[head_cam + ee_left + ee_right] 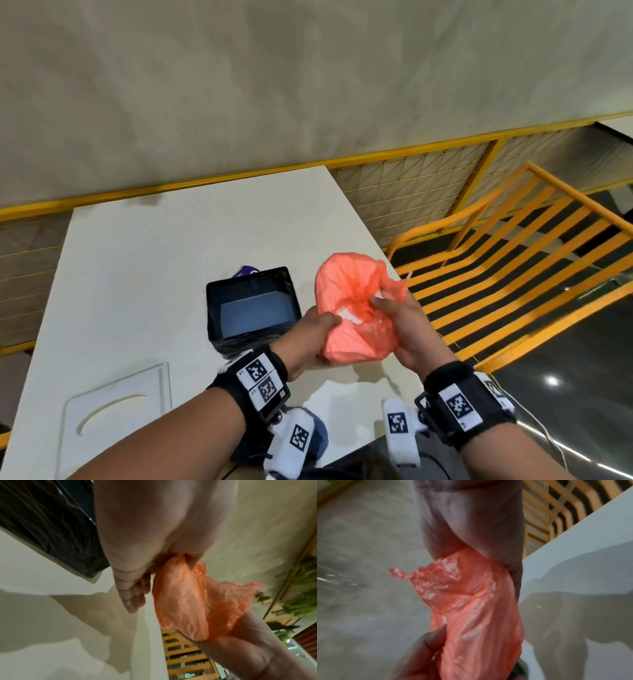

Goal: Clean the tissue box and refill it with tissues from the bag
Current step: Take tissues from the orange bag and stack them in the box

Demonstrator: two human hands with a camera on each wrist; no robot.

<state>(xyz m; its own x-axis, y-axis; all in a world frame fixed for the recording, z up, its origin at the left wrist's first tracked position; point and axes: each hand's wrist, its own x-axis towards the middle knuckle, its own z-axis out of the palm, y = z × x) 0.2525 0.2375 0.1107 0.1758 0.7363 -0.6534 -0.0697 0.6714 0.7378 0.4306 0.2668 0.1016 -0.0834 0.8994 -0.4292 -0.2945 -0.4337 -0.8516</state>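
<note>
Closest to me, a flat white lid with a curved slot (116, 407) lies on the white table (144, 246) by my left forearm. Just past that are my hands: my left hand (310, 337) cups the near side of the thin, crinkly orange plastic bag (356, 308), fingers curled round it with the thumb on top, and my right hand (399, 323) pinches the bunched plastic at its mouth. The bag is held just above the table's right edge, and a bit of white tissue (349, 315) peeks out of the opening between my thumbs.

This thing feels like it'll be super light and floppy, a little slippery too, so I reckon squeezing the body just crushes the tissues. Better bet is holding the rim on both sides and pulling the mouth wide, then grabbing the stack itself.

Right beside the bag, to the left, sits the black square tissue box (251, 305), lid off, wrapped in wrinkly black plastic, looking empty. Behind it something purple (246, 270) pokes out; can't tell what. Further off is a yellow railing (445, 150).
</note>
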